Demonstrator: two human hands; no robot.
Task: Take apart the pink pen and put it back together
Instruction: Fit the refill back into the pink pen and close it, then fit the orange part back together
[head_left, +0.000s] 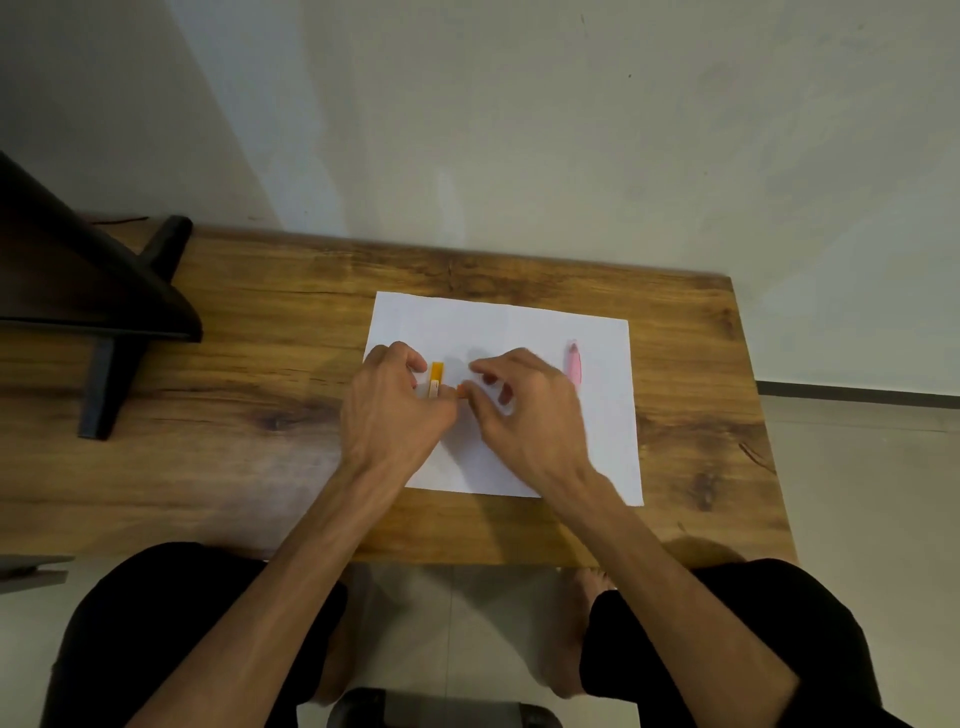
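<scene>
The pink pen (573, 362) lies on the white paper (608, 415) near its right side, pointing away from me, its near end hidden behind my right hand (524, 410). Neither hand touches it. My left hand (389, 410) is curled around an orange pen barrel (435, 378) at the paper's left part. My right hand pinches a small orange piece (461, 389) between thumb and forefinger, right beside my left thumb. The two hands nearly touch over the middle of the paper.
The paper lies on a wooden table (260, 374) set against a pale wall. A dark stand with black legs (104, 312) occupies the table's left end. My knees and bare feet show below the table's front edge.
</scene>
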